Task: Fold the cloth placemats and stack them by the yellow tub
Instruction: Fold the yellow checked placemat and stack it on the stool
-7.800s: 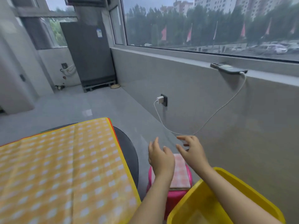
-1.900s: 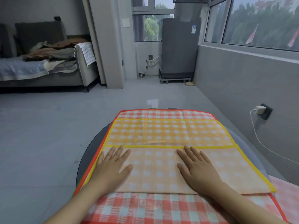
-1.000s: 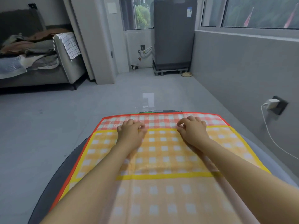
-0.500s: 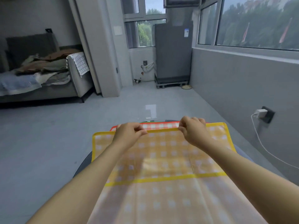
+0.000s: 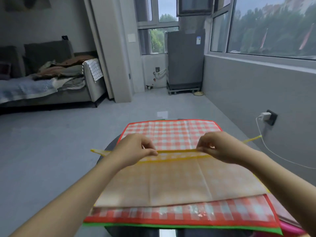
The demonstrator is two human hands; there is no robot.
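Note:
A yellow checked placemat (image 5: 172, 180) lies folded over on the round dark table (image 5: 109, 147), its pale underside facing up. My left hand (image 5: 136, 149) and my right hand (image 5: 217, 146) each pinch its raised far edge, lifted above the table and drawn toward me. Under it lies a red checked placemat (image 5: 171, 130), spread flat. A green edge of a third mat (image 5: 153, 225) shows at the front. The yellow tub is out of view.
A pink object (image 5: 290, 228) peeks out at the lower right beside the table. A white charger and cable (image 5: 264, 117) hang from a wall socket on the right. A sofa with piled cloths (image 5: 51, 77) stands far left, and a grey appliance (image 5: 184, 60) stands far back.
Both hands reached to the yellow mat's far edge, pinched it and lifted it back toward me. More of the red mat beneath is now uncovered.

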